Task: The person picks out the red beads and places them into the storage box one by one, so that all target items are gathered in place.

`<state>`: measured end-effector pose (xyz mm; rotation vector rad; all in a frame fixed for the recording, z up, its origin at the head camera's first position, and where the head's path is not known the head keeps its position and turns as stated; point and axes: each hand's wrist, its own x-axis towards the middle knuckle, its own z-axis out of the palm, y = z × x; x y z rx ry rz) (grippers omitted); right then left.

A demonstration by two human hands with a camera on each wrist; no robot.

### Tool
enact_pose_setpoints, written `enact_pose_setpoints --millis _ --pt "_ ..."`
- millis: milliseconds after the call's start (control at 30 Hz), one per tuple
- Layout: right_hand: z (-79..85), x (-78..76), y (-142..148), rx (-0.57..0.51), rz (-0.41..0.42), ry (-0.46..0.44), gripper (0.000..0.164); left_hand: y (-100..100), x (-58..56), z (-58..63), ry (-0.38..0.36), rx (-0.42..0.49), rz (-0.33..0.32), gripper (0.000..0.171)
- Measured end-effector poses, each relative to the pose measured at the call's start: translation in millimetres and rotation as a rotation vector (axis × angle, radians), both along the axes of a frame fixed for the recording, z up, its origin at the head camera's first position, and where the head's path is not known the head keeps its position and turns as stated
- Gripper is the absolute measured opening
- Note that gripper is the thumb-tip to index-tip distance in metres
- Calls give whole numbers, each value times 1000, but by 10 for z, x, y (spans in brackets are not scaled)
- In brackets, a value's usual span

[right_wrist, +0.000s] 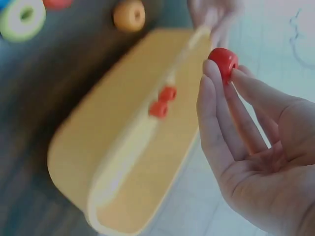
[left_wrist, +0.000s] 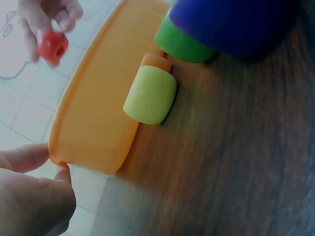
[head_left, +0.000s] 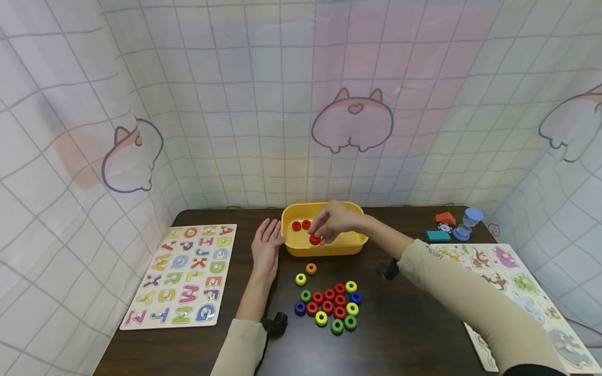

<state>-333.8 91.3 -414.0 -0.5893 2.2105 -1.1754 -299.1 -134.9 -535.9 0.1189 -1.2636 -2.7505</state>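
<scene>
Over the yellow bin (head_left: 301,250), my right hand (head_left: 335,222) pinches a red bead (right_wrist: 224,63) between thumb and fingertips; the bead's hole shows in the right wrist view. Inside the bin lie two red beads (right_wrist: 162,109), side by side near its left end. My left hand (head_left: 267,249) rests at the bin's left end with fingers extended, thumb and fingertips touching the rim in the left wrist view. On the table in front of the bin are an orange bead (head_left: 311,269) and a yellow bead (head_left: 300,280).
A loose cluster of red, yellow, green and blue beads (head_left: 327,307) lies nearer me on the dark table (head_left: 395,334). An alphabet board (head_left: 185,277) is at the left, an animal puzzle board (head_left: 527,297) at the right. Blocks (head_left: 438,236) and a clear-blue toy (head_left: 470,218) stand at the back right.
</scene>
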Motion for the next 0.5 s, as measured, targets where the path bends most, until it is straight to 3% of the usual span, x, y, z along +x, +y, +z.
enact_pose_setpoints --millis 200,500 --pt "-87 -398 -15 26 -129 25 21 -8 -7 0 -2 -9 10 75" --pt "-494 -757 -118 96 -306 22 18 24 -1 -18 10 -14 36 76"
